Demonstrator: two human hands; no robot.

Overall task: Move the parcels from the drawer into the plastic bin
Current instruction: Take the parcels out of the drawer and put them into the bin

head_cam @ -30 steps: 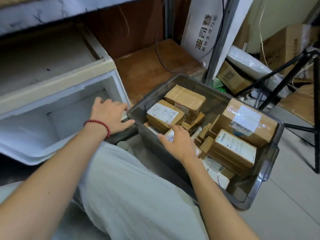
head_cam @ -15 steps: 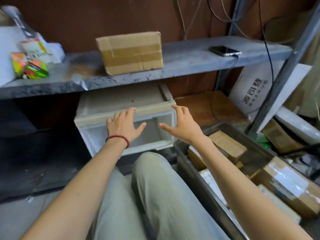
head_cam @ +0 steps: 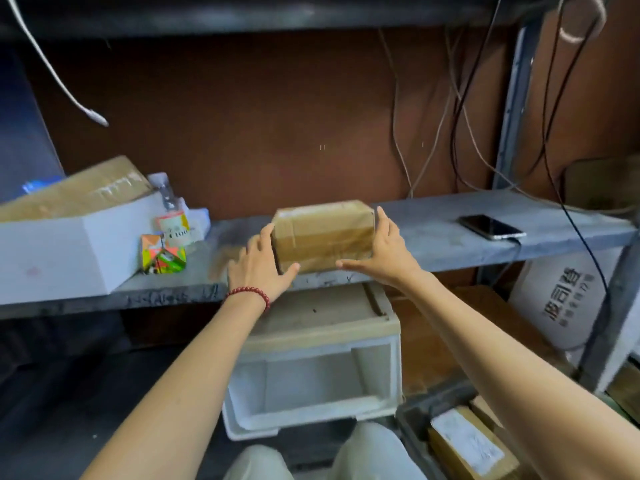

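Parcel (head_cam: 323, 233) lengthwise on the shelf (head_cam: 433, 237), squarely between left hand (head_cam: 263, 268) and right hand (head_cam: 384, 251); both spread, straight-fingered against its ends, equally near.

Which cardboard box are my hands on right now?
The taped box on the shelf, with the left hand and right hand at its two ends. The tilted box far left and the labelled parcel bottom right are untouched.

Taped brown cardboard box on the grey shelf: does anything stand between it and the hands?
Nothing visible. The left hand is at the left end of the taped brown cardboard box, the right hand at its right end.
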